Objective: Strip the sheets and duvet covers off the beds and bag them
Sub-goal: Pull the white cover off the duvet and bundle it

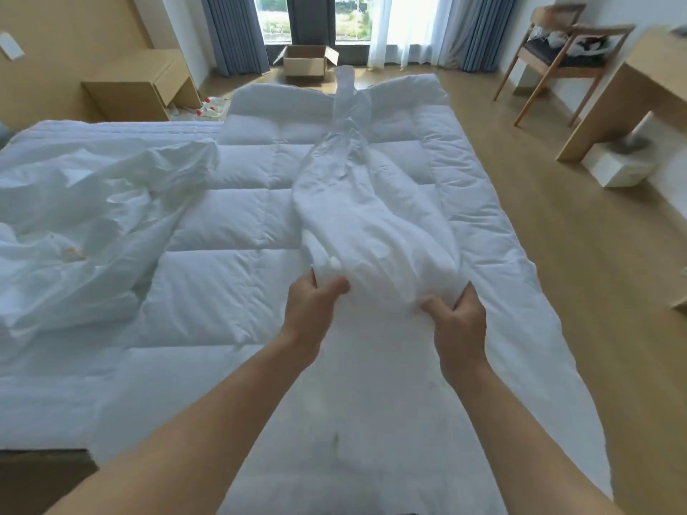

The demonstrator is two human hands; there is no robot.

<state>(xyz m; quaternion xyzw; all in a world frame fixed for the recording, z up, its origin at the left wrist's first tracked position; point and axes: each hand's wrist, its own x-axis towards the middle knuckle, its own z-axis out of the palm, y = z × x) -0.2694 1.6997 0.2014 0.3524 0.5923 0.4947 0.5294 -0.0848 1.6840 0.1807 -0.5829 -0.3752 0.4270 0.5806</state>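
Note:
A clear plastic bag (349,154) stuffed with white linen lies lengthwise on the quilted white duvet (230,217), its thin twisted end pointing toward the window. My left hand (316,306) grips the near left edge of the bag's mouth. My right hand (457,314) grips the near right edge. White fabric (375,232) fills the wide near part of the bag. A crumpled white sheet (85,217) is heaped on the left side of the bed.
An open cardboard box (306,61) stands on the floor by the window. A wooden nightstand (141,87) is at the left, with bottles (210,107) on the floor beside it. A wooden chair (557,57), a desk (628,91) and a white box (617,165) stand at the right.

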